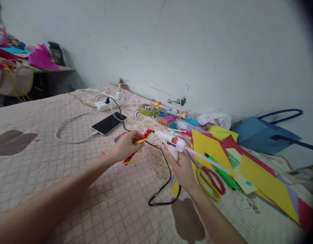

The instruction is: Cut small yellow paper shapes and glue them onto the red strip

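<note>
My left hand [129, 145] is closed on a narrow red strip [147, 133] with dark dots and thin yellow strips [141, 140] along it. The strip slants up to the right, its lower end showing below my fingers. In my right hand [183, 167] is a white glue gun [169, 139], gripped by the handle with a small red light lit. Its dark nozzle points left and is at or very near the strip's upper end; I cannot tell whether they touch. A long clear glue stick [209, 159] sticks out of its back. The black cord [161, 204] loops below my hands.
Red-and-yellow-handled scissors [209, 184], a green cutter [224, 174] and coloured paper sheets [268, 183] lie right. A phone [109, 123] charges by a white power strip [109, 104]. Tape [146, 109], paper scraps [160, 167] and a blue bag [265, 135] are also on the bed.
</note>
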The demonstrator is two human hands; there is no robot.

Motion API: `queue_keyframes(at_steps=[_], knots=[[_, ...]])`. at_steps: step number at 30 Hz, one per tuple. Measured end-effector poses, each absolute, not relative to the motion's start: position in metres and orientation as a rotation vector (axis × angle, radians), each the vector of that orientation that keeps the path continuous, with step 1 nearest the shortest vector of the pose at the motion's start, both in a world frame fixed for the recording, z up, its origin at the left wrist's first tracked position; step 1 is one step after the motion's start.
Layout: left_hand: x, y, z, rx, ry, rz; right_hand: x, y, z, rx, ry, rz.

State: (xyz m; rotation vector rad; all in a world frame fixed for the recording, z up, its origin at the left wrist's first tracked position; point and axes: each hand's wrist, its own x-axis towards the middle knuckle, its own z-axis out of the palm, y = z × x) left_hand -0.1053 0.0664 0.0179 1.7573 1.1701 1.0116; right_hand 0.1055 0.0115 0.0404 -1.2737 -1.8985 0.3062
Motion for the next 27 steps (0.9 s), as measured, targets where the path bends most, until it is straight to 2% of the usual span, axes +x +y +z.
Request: queue_keyframes(at_steps=[27], knots=[[-0.1055, 0.0672, 0.0209, 1.658, 1.122, 1.044, 0.1083, 0.0146, 0.0363, -1.332, -1.869, 0.306]])
